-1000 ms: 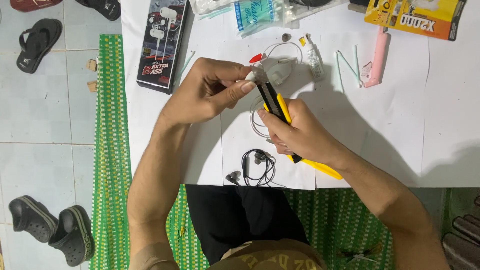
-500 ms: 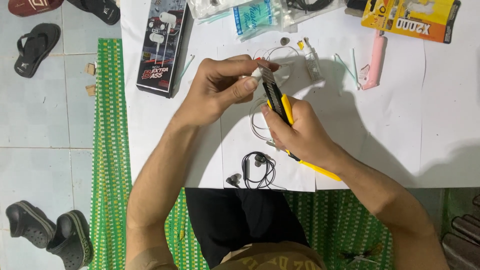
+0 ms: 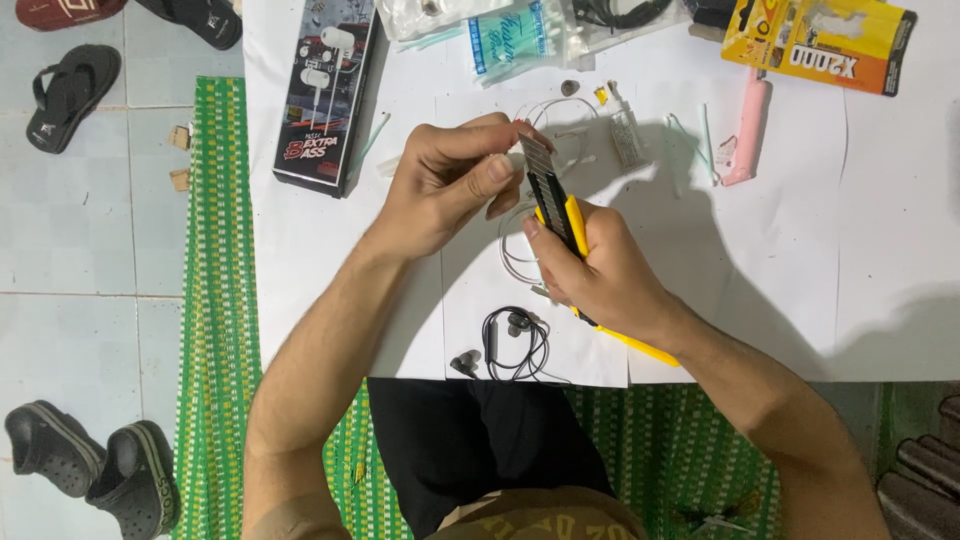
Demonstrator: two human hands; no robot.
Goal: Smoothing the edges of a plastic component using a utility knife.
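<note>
The head view looks down on a person seated on a green woven mat [image 3: 215,300] before a white sheet [image 3: 880,250] that carries everything. The right hand [image 3: 600,275] is closed tightly around a yellow utility knife [image 3: 565,220], whose blade is extended and points up toward the far edge. The left hand [image 3: 450,185] has its thumb and fingers pinched together on a small pale piece at the blade's tip, from which a thin white cable [image 3: 515,245] loops down onto the sheet between the hands; what exactly the piece is cannot be told.

The cutting looks to be in progress: blade and piece meet, and no separated part shows, so how much is finished cannot be judged.

Counted: one knife, one white cable, one black pair of earphones [image 3: 510,345] coiled at the near edge, one black earphone box [image 3: 325,95] near the far left corner, one pink tube-like tool [image 3: 750,130] and one yellow blister pack [image 3: 815,40] toward the far right corner. On the floor tiles at left lie several sandals [image 3: 75,95], the count uncertain at the frame's edge.
</note>
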